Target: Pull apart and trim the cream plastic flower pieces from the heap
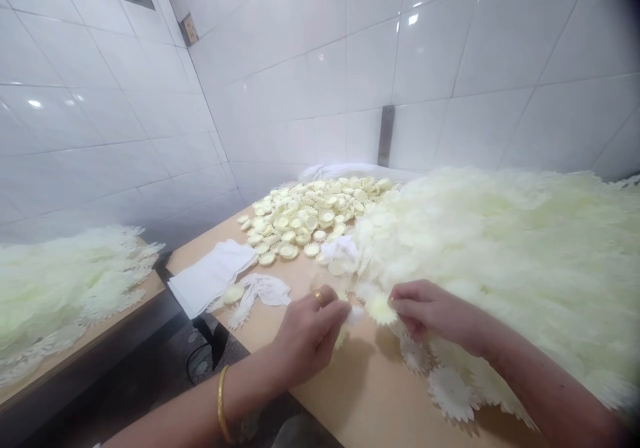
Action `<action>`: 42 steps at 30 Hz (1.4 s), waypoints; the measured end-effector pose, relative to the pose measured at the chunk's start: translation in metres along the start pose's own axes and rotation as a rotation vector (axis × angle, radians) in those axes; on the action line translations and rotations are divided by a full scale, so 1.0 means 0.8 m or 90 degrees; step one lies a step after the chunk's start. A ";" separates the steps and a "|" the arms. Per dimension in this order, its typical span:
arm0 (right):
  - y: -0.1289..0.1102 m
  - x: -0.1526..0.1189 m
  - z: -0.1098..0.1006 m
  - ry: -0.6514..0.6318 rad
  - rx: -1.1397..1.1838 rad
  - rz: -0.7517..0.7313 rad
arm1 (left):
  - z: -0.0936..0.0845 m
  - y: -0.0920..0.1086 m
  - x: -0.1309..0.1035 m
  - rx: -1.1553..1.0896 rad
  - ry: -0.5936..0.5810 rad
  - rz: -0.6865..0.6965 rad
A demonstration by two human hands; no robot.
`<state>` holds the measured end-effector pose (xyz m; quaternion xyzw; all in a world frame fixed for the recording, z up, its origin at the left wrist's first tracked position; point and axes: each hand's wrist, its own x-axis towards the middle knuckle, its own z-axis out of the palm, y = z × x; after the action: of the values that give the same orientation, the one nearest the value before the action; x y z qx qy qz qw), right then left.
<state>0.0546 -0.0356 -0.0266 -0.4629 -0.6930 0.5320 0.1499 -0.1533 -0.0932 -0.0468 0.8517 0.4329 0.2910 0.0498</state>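
My left hand, with a ring and a gold bracelet, is closed over the table. A bit of white material pokes out from its pinched fingertips. My right hand pinches the edge of a pale yellow-green flower-shaped piece, just right of the left hand. Beside and under the right forearm lies a large heap of similar thin pale petal pieces. Several loose flower pieces hang near the heap's front edge.
Many small round scalloped pieces are piled at the back. White folded cloths and a crumpled cloth lie at the left edge. Another table holds a petal heap. Tiled walls stand behind.
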 end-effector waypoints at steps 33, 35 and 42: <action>-0.011 -0.018 0.018 -0.193 -0.193 -0.216 | 0.040 -0.010 -0.017 -0.397 0.094 -0.352; -0.011 -0.017 0.020 -0.187 -0.212 -0.225 | 0.040 -0.007 -0.017 -0.399 0.111 -0.346; -0.012 -0.015 0.027 -0.231 -0.234 -0.213 | 0.011 0.010 0.008 -0.193 0.197 -0.072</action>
<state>0.0408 -0.0583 -0.0234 -0.2591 -0.8598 0.4394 0.0228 -0.1399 -0.0914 -0.0484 0.7539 0.4337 0.4770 0.1265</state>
